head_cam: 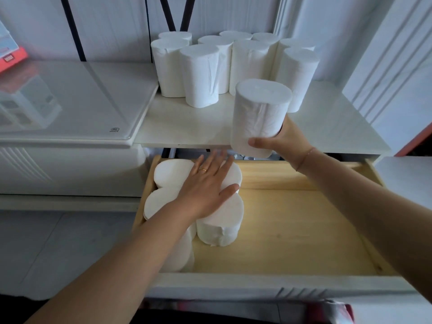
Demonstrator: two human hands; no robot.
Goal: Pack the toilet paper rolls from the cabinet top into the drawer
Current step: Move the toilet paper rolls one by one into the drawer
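Several white toilet paper rolls [201, 73] stand upright in a cluster at the back of the white cabinet top [327, 127]. My right hand [284, 141] grips one upright roll [259, 115] near its bottom, holding it over the cabinet's front edge. Below, the wooden drawer [304, 220] is pulled out. Several rolls [221, 220] stand packed in its left part. My left hand [207, 185] lies flat, fingers spread, on top of those rolls.
The right part of the drawer floor is bare wood. A glossy white appliance top [70, 106] adjoins the cabinet on the left, with a red box [11, 58] at its far left. White wall panels rise behind and to the right.
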